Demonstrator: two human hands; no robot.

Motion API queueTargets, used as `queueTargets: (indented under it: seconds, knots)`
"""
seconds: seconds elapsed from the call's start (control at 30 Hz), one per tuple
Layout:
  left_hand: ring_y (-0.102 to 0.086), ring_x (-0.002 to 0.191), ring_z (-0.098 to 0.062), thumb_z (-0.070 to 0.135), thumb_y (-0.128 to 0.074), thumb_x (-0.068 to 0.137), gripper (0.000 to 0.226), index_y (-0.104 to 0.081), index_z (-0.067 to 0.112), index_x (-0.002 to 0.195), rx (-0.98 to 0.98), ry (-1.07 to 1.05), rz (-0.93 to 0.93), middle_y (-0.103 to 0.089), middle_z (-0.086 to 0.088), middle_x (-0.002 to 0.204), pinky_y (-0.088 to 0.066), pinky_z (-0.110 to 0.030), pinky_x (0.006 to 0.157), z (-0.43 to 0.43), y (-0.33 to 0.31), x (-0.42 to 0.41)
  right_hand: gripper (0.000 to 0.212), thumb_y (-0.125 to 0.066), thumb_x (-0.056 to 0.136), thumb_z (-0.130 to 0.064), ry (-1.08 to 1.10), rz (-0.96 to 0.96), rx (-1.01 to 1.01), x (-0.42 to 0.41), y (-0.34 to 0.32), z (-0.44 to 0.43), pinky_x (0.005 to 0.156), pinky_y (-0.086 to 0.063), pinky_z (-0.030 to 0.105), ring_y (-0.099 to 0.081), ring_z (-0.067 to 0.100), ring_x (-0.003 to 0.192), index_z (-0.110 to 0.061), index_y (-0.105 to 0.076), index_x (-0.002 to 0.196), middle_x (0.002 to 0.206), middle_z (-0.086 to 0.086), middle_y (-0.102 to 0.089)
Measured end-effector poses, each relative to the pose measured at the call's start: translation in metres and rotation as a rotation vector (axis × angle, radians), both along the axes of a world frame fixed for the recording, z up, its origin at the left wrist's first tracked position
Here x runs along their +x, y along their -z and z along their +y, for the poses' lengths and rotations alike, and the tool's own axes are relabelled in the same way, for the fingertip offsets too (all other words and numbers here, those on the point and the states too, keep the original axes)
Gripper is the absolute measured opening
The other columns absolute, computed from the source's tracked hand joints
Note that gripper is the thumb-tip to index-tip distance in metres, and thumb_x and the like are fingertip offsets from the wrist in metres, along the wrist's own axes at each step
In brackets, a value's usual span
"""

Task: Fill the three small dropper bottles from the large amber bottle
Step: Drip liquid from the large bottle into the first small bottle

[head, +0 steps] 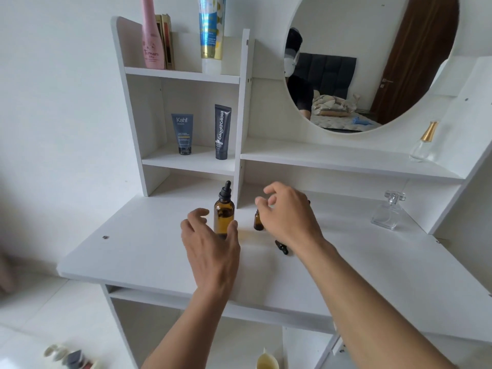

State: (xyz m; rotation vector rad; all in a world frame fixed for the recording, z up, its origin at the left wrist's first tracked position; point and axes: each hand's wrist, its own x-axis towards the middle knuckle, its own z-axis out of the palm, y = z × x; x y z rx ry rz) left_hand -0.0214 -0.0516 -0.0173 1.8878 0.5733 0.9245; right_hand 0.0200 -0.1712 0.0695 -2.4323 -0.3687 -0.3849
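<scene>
The large amber bottle (223,214) with a black dropper cap stands upright on the white vanity top (138,249). My left hand (210,249) is spread just in front of it, thumb and fingers on either side, not closed on it. A small amber bottle (257,222) stands to the right, without a cap. My right hand (287,217) hovers over it with loosely curled fingers and holds nothing that I can see. A black dropper cap (281,247) lies on the top under my right wrist. Any other small bottles are hidden behind my right hand.
Two clear perfume bottles stand at the right, one on the top (387,213) and one on the shelf (423,143). Tubes (222,131) and a pink bottle (152,35) fill the left shelves. A round mirror (372,62) hangs behind.
</scene>
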Motion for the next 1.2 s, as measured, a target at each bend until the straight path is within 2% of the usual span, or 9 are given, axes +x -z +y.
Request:
queueTargets:
  seconds: [0.1,0.2,0.37,0.57,0.77,0.9,1.03,1.1,1.2]
  knots:
    - [-0.053,0.118,-0.024,0.043,-0.081,0.076,0.078,-0.034,0.024,0.135,-0.03,0.082,0.101,-0.048,-0.003,0.13,-0.047,-0.041,0.095,0.016,0.002,0.007,0.041,-0.059,0.1,-0.039,-0.131,0.027,-0.001,0.009,-0.014,0.021,0.084,-0.048,0.029,-0.065,0.021,0.108,-0.016,-0.061,0.134,0.118,0.002,-0.07]
    - [-0.054,0.122,-0.021,0.049,-0.081,0.074,0.084,-0.037,0.026,0.142,-0.02,0.189,0.173,-0.054,0.0,0.136,-0.046,-0.041,0.1,0.027,0.003,0.013,0.041,-0.059,0.101,-0.039,-0.207,0.059,-0.019,0.018,-0.021,0.04,0.084,-0.047,0.03,-0.064,0.021,0.11,-0.016,-0.061,0.134,0.121,0.002,-0.069]
    - [-0.064,0.106,-0.018,0.042,-0.077,0.081,0.057,-0.057,0.027,0.132,0.013,0.217,0.157,-0.069,0.007,0.115,-0.053,-0.039,0.089,0.032,0.003,0.015,0.019,-0.061,0.1,-0.024,-0.23,0.052,0.001,0.028,-0.022,0.056,0.073,-0.05,0.028,-0.069,0.021,0.088,-0.012,-0.075,0.098,0.095,0.002,-0.074]
    - [-0.066,0.093,-0.015,0.036,-0.076,0.082,0.037,-0.064,0.032,0.117,-0.011,0.227,0.145,-0.062,0.018,0.085,-0.053,-0.036,0.082,0.032,0.002,0.012,0.015,-0.063,0.097,-0.02,-0.26,0.067,0.0,0.036,-0.021,0.063,0.08,-0.06,0.044,-0.072,0.024,0.081,-0.012,-0.075,0.091,0.085,-0.003,-0.072]
    - [-0.066,0.095,-0.016,0.034,-0.076,0.082,0.037,-0.065,0.032,0.117,-0.021,0.228,0.13,-0.067,0.013,0.09,-0.053,-0.037,0.083,0.033,0.002,0.012,0.017,-0.065,0.097,-0.018,-0.245,-0.016,-0.062,0.039,-0.02,0.066,0.066,-0.051,0.029,-0.064,0.014,0.071,-0.011,-0.074,0.085,0.066,-0.022,-0.054]
    - [-0.066,0.095,-0.017,0.033,-0.076,0.082,0.038,-0.065,0.032,0.118,-0.029,0.225,0.124,-0.069,0.011,0.093,-0.054,-0.038,0.083,0.032,0.001,0.012,0.018,-0.067,0.096,-0.02,-0.232,-0.076,-0.106,0.042,-0.02,0.068,0.064,-0.043,0.026,-0.06,0.014,0.073,-0.012,-0.074,0.081,0.066,-0.022,-0.051]
    - [-0.066,0.097,-0.017,0.035,-0.076,0.083,0.042,-0.063,0.031,0.122,-0.023,0.222,0.129,-0.072,0.008,0.1,-0.053,-0.038,0.084,0.032,0.001,0.012,0.018,-0.067,0.096,-0.02,-0.251,-0.055,-0.077,0.042,-0.02,0.067,0.067,-0.057,0.034,-0.065,0.015,0.071,-0.012,-0.075,0.083,0.067,-0.023,-0.055]
    - [-0.066,0.099,-0.017,0.036,-0.076,0.083,0.043,-0.062,0.031,0.124,-0.02,0.222,0.129,-0.072,0.008,0.102,-0.053,-0.037,0.084,0.032,0.002,0.013,0.017,-0.067,0.096,-0.024,-0.259,-0.029,-0.035,0.041,-0.018,0.065,0.073,-0.061,0.041,-0.07,0.018,0.073,-0.014,-0.075,0.085,0.074,-0.013,-0.066]
    - [-0.066,0.097,-0.016,0.035,-0.076,0.083,0.042,-0.063,0.031,0.123,-0.017,0.222,0.125,-0.072,0.009,0.101,-0.053,-0.036,0.083,0.032,0.002,0.013,0.017,-0.066,0.096,-0.03,-0.257,0.004,-0.024,0.038,-0.015,0.062,0.076,-0.059,0.038,-0.07,0.019,0.08,-0.015,-0.074,0.092,0.085,-0.002,-0.073]
